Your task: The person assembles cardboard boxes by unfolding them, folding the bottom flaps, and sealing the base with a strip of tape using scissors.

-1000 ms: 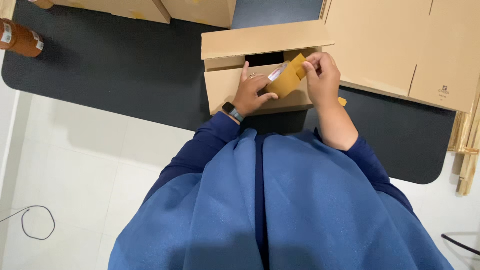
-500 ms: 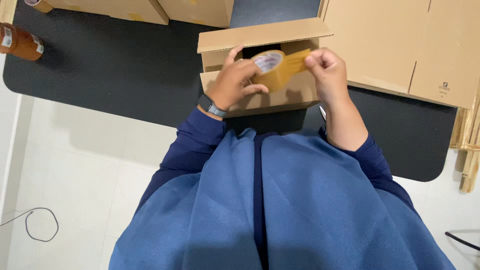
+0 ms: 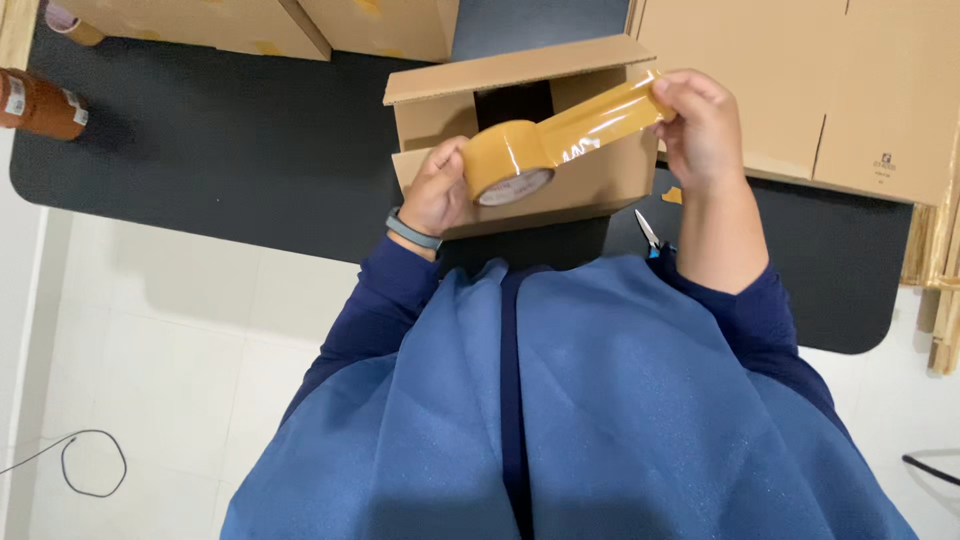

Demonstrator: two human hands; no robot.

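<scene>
Left hand has its fingers clamped on a roll of brown packing tape, held right over the open cardboard box on the black bench. Right hand fingers pinch the pulled-out tape strip. Scissors sit just beside the box.

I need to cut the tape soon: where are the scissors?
Head view: the scissors lie on the black table, under the right forearm, right of the cardboard box.

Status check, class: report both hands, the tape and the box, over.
Left hand grips tape roll. Right hand pinches pulled strip. Open cardboard box beneath. Scissors beside right forearm.
</scene>
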